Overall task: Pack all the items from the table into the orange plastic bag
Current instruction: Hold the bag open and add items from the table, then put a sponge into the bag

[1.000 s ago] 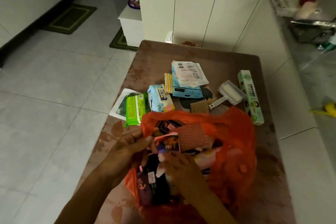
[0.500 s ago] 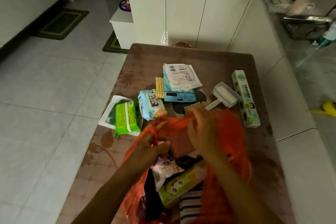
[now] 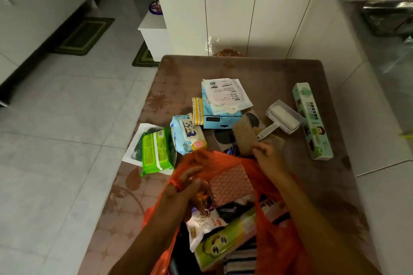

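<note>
While the right hand (image 3: 269, 158) reaches past the far rim of the orange plastic bag (image 3: 279, 243), its fingers (image 3: 260, 149) pinch the near edge of a tan woven rectangular scrub pad (image 3: 244, 135), which is tilted up off the brown flower-patterned tabletop (image 3: 257, 69). Left hand (image 3: 185, 187) sits at the bag's left rim; its fingers are loosely curled at the opening, but whether they actually grip the plastic I cannot tell.

Bag is at the near edge of the tabletop, mouth open, already holding a pink textured pad (image 3: 230, 184), a white snack packet (image 3: 204, 222) and a green cartoon-face box (image 3: 220, 244).

Not yet packed, beyond the bag:
- green wet-wipe pack (image 3: 155, 152), lying on a white flat pouch (image 3: 137, 140), far left
- blue-and-white tissue pack (image 3: 186, 133), just beside it
- small yellow sachet (image 3: 197, 110), touching a light blue flat box (image 3: 220, 118)
- white printed paper packet (image 3: 225, 94) on top of that box
- white lint roller with clear cover (image 3: 282, 119), handle toward the scrub pad
- long pale green carton (image 3: 312, 121), far right, apart from the rest
</note>
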The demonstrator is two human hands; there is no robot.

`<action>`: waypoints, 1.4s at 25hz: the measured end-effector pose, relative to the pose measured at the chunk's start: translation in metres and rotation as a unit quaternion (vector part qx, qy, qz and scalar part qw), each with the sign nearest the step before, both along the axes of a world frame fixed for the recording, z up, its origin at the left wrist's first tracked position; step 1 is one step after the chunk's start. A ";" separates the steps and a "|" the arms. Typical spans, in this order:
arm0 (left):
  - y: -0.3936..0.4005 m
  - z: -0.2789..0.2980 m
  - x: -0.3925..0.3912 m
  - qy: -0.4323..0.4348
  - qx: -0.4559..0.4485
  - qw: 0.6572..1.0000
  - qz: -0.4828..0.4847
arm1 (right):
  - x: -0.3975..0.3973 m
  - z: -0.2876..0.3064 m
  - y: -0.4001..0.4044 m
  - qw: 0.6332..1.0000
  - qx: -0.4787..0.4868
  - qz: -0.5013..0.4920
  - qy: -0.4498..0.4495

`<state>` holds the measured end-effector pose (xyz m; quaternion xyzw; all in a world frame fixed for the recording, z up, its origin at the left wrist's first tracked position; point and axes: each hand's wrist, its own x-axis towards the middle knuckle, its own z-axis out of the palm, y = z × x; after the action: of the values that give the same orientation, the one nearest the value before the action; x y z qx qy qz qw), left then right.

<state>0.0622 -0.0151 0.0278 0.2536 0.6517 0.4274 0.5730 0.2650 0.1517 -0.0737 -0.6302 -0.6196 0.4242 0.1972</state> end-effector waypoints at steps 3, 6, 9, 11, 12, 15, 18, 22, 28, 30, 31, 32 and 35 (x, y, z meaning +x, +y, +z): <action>-0.002 0.012 -0.015 -0.013 0.017 0.999 0.027 | 0.009 0.076 -0.030 0.976 0.149 -0.114 0.111; -0.013 0.020 -0.030 -0.030 0.039 0.999 0.023 | 0.017 0.123 -0.089 0.970 0.080 -0.078 0.214; -0.017 0.024 -0.031 -0.053 0.060 0.997 0.009 | 0.006 0.103 -0.130 0.986 -0.060 0.092 0.129; -0.020 0.026 -0.030 -0.058 0.072 0.996 -0.007 | -0.001 0.081 -0.142 0.989 -0.059 0.129 0.047; -0.021 0.026 -0.029 -0.058 0.076 0.995 -0.012 | -0.004 0.073 -0.144 0.988 -0.041 0.146 0.019; -0.024 0.025 -0.030 -0.079 0.090 0.993 -0.011 | -0.005 0.075 -0.142 0.987 0.034 0.135 -0.078; -0.026 0.018 -0.030 -0.103 0.090 0.991 -0.002 | -0.001 0.098 -0.104 0.988 0.112 0.039 -0.096; -0.018 0.000 -0.023 -0.087 0.068 0.994 0.010 | 0.009 0.062 -0.002 0.980 0.053 -0.056 -0.184; -0.006 -0.015 -0.013 -0.057 0.043 0.997 0.013 | 0.027 -0.018 0.028 0.930 -0.008 0.112 -0.349; -0.004 -0.017 -0.012 -0.055 0.036 0.998 0.013 | 0.036 -0.039 0.039 0.937 0.038 0.086 -0.336; -0.003 -0.017 -0.012 -0.055 0.037 0.998 0.014 | 0.035 -0.041 0.047 0.948 0.027 0.040 -0.316; -0.003 -0.016 -0.011 -0.058 0.041 0.997 0.017 | 0.039 -0.037 0.041 0.937 0.024 0.108 -0.331; -0.004 -0.010 -0.015 -0.045 0.059 0.997 0.012 | 0.050 0.017 0.008 0.936 0.085 0.168 -0.299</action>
<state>0.0475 -0.0193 0.0180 0.2597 0.6016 0.4832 0.5807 0.3145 0.1597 -0.0566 -0.5955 -0.7806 0.1892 -0.0183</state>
